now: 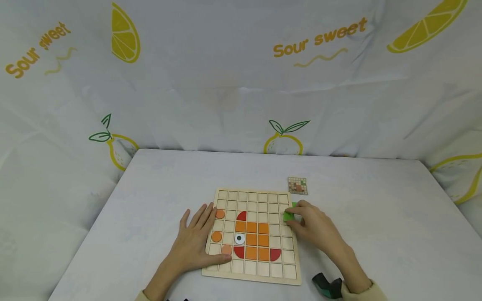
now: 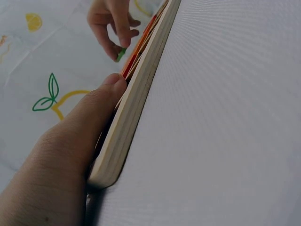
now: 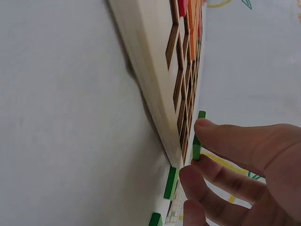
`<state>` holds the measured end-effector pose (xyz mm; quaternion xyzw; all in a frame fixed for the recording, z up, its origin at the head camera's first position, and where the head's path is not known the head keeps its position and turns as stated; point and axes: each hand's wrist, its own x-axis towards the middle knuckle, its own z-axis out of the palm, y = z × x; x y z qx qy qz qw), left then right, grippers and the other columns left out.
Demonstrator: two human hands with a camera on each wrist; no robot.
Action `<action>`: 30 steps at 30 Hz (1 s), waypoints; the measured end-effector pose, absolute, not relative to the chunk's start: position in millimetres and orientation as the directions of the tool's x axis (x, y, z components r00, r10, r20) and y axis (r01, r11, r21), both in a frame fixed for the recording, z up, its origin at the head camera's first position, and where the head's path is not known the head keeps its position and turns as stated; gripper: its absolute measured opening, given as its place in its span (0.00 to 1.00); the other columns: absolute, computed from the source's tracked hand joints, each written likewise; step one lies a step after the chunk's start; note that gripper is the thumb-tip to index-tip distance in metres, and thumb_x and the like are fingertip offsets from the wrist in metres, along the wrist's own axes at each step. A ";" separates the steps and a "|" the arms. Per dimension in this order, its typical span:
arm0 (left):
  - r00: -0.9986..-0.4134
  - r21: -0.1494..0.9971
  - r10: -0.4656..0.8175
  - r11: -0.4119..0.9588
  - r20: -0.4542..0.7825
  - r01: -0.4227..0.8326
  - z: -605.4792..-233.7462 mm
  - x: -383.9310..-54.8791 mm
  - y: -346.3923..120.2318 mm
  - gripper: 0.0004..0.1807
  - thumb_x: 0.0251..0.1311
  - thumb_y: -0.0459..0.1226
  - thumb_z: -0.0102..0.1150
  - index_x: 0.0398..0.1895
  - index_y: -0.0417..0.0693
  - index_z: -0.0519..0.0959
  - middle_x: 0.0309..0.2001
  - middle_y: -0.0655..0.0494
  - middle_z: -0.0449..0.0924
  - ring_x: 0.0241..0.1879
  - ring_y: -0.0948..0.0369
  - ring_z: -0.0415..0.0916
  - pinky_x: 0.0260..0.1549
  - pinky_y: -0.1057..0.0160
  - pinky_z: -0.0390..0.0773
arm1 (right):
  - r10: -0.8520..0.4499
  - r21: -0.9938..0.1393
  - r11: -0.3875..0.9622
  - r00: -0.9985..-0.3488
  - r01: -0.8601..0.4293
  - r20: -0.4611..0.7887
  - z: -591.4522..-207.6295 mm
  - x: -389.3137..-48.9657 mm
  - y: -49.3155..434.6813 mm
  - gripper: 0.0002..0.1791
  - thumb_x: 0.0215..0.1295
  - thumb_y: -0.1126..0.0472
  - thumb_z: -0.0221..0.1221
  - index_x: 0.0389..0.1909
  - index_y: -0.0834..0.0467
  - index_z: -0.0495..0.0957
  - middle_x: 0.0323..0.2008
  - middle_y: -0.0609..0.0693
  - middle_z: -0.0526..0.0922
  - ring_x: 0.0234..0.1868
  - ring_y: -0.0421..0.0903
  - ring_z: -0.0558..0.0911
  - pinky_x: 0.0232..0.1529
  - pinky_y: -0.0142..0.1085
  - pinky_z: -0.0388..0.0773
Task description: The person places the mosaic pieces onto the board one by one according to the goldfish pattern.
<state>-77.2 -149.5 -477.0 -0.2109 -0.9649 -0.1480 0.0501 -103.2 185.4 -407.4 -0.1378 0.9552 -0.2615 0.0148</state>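
A wooden grid board [image 1: 253, 267] lies on the table with a pattern of orange squares [image 1: 251, 239], red quarter-round tiles [image 1: 275, 254], orange discs [image 1: 216, 236] and an eye tile [image 1: 239, 238]. My left hand [image 1: 197, 242] rests spread over the board's left side, thumb along its lower left cells. Between thumb and fingertips my right hand [image 1: 316, 225] pinches a green tile [image 3: 199, 136] over the board's right edge. Another green tile [image 3: 170, 183] lies on the table beside the board, partly behind the right hand in the head view.
A small pattern card [image 1: 298, 185] lies behind the board's far right corner. One more green piece [image 3: 155, 219] shows at the bottom of the right wrist view. A black and green strap [image 1: 327, 286] is by the right wrist. A lemon-print cloth [image 1: 211, 83] hangs behind the table.
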 end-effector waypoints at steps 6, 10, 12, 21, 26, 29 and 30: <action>-0.903 0.265 0.394 0.865 0.169 0.427 -477.3 -76.9 -150.1 0.71 0.42 0.83 0.53 0.81 0.45 0.56 0.82 0.51 0.55 0.81 0.50 0.53 0.75 0.32 0.42 | -0.299 -0.500 0.819 -0.953 -0.282 0.047 -405.8 -108.6 169.8 0.15 0.60 0.64 0.70 0.49 0.60 0.88 0.42 0.50 0.85 0.27 0.36 0.73 0.25 0.28 0.69; -0.904 0.266 0.393 0.865 0.169 0.426 -476.9 -76.7 -150.3 0.71 0.42 0.83 0.54 0.81 0.45 0.55 0.82 0.51 0.55 0.81 0.50 0.53 0.75 0.33 0.42 | -0.302 -0.507 0.818 -0.953 -0.272 0.023 -406.3 -113.0 161.7 0.15 0.61 0.64 0.70 0.50 0.60 0.87 0.43 0.51 0.86 0.28 0.37 0.74 0.27 0.29 0.71; -0.904 0.268 0.393 0.864 0.169 0.426 -476.7 -76.7 -150.3 0.71 0.42 0.83 0.54 0.81 0.45 0.56 0.82 0.51 0.55 0.81 0.50 0.53 0.75 0.32 0.42 | -0.301 -0.516 0.815 -0.953 -0.262 0.008 -407.1 -114.8 158.9 0.15 0.61 0.64 0.69 0.50 0.60 0.87 0.44 0.51 0.86 0.28 0.37 0.74 0.27 0.30 0.71; -0.903 0.261 0.395 0.865 0.169 0.427 -476.6 -76.9 -149.9 0.71 0.42 0.83 0.54 0.81 0.46 0.56 0.82 0.51 0.55 0.82 0.51 0.53 0.75 0.32 0.43 | -0.292 -0.534 0.814 -0.956 -0.227 -0.038 -408.3 -115.8 154.3 0.15 0.61 0.65 0.69 0.49 0.61 0.88 0.41 0.52 0.85 0.25 0.39 0.72 0.24 0.29 0.69; -0.904 0.260 0.393 0.867 0.169 0.425 -476.7 -76.8 -149.7 0.71 0.42 0.83 0.53 0.81 0.46 0.56 0.82 0.51 0.55 0.81 0.50 0.53 0.74 0.32 0.43 | -0.301 -0.533 0.813 -0.953 -0.236 -0.038 -407.5 -114.5 153.9 0.15 0.61 0.66 0.69 0.49 0.61 0.88 0.41 0.52 0.85 0.25 0.39 0.71 0.23 0.28 0.68; -0.906 0.263 0.390 0.868 0.165 0.422 -476.8 -76.9 -149.5 0.71 0.42 0.83 0.53 0.81 0.46 0.56 0.82 0.51 0.55 0.81 0.50 0.53 0.74 0.32 0.43 | -0.307 -0.533 0.811 -0.951 -0.242 -0.034 -406.8 -113.0 154.4 0.15 0.60 0.66 0.69 0.49 0.61 0.88 0.40 0.51 0.84 0.25 0.38 0.70 0.23 0.28 0.67; -0.906 0.263 0.390 0.868 0.165 0.421 -476.8 -76.9 -149.5 0.71 0.42 0.83 0.53 0.81 0.46 0.56 0.82 0.51 0.55 0.81 0.50 0.53 0.74 0.31 0.43 | -0.309 -0.532 0.810 -0.951 -0.246 -0.031 -406.6 -112.6 154.7 0.15 0.60 0.66 0.69 0.49 0.61 0.88 0.40 0.51 0.84 0.25 0.38 0.70 0.23 0.29 0.67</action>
